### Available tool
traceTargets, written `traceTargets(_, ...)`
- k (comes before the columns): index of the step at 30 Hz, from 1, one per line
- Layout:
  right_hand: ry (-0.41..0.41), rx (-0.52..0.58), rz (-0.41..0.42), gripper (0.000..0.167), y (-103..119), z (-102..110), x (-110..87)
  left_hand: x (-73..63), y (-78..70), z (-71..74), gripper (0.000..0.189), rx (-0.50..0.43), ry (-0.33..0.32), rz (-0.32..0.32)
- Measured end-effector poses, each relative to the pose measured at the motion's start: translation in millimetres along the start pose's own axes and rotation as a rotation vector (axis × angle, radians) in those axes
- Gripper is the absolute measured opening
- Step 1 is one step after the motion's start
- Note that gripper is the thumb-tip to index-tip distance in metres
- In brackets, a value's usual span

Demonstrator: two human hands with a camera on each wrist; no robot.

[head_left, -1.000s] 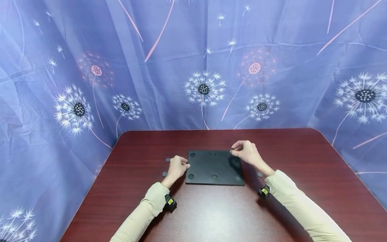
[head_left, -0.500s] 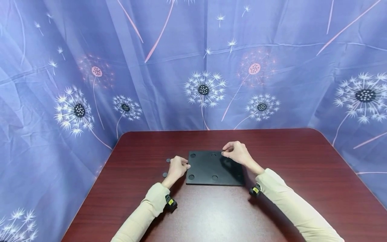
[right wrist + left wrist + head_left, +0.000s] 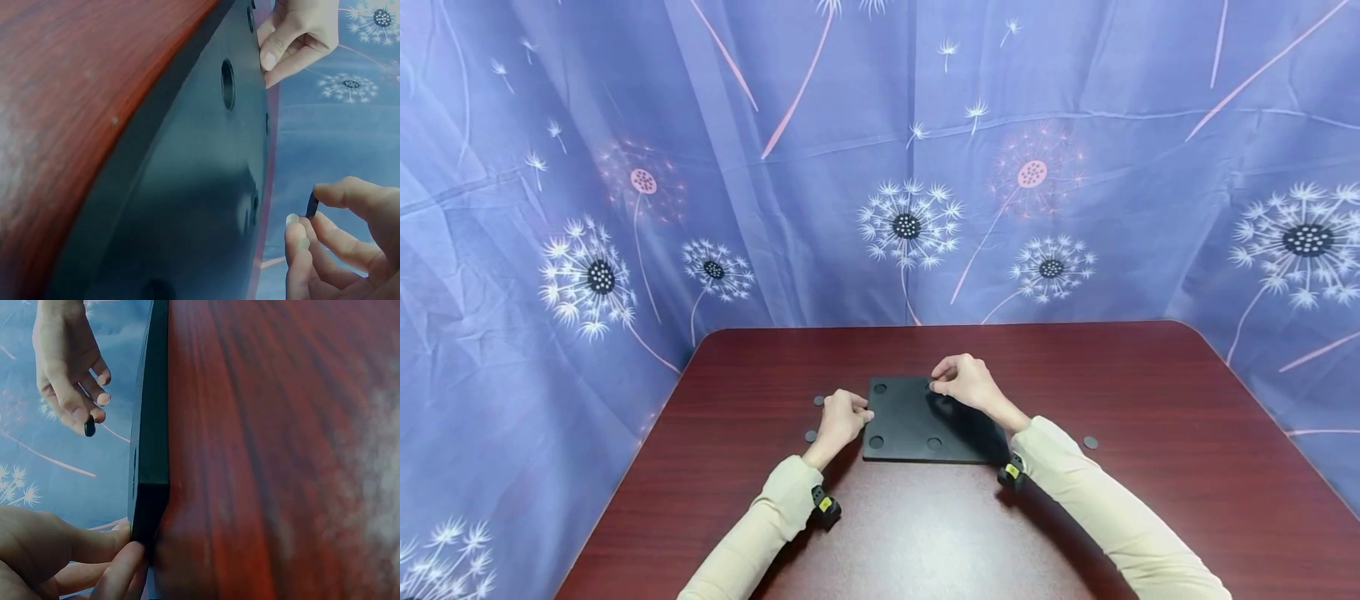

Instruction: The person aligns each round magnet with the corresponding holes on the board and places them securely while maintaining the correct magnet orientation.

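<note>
A flat black board [image 3: 901, 421] with round recesses lies on the table. My left hand [image 3: 842, 419] pinches its left edge; in the left wrist view the thumb and fingers [image 3: 119, 565] meet at the board's corner. Over the far middle recess, my right hand [image 3: 972, 385] holds a small black disc [image 3: 312, 205] between thumb and fingertips. That disc is tilted on edge in the right wrist view, above the board's surface. Open recesses show at the far left, near left and near middle of the board. The right hand and its shadow hide the board's right part.
Two dark discs, a far one [image 3: 819, 401] and a nearer one [image 3: 810, 436], lie left of the board beside my left hand. Another disc [image 3: 1091, 442] lies right of my right forearm. A blue dandelion-print curtain [image 3: 820, 208] hangs behind the reddish-brown table [image 3: 760, 367].
My right hand has moved left along the board's far side with the disc, from the far right corner to the far middle recess. The left hand stays at the left edge.
</note>
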State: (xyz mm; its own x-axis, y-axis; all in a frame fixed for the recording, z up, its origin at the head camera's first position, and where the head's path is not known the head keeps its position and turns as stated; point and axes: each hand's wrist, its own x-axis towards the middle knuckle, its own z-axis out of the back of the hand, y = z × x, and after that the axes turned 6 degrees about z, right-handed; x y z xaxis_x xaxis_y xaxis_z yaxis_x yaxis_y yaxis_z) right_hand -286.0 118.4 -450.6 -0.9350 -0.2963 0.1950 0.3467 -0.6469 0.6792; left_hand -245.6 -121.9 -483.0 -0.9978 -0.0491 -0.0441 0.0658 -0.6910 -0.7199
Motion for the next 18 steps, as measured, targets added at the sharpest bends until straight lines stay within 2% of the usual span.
traceTargets(9, 0.03, 0.007, 0.02, 0.014, 8, -15, 7.2, 0.1, 0.4, -0.4, 0.023, -0.004, -0.004, 0.004)
traceTargets(18, 0.064, 0.026, 0.032, 0.014, 17, -28, 12.4, -1.0, 0.5, -0.3, 0.023, 0.002, -0.018, -0.03)
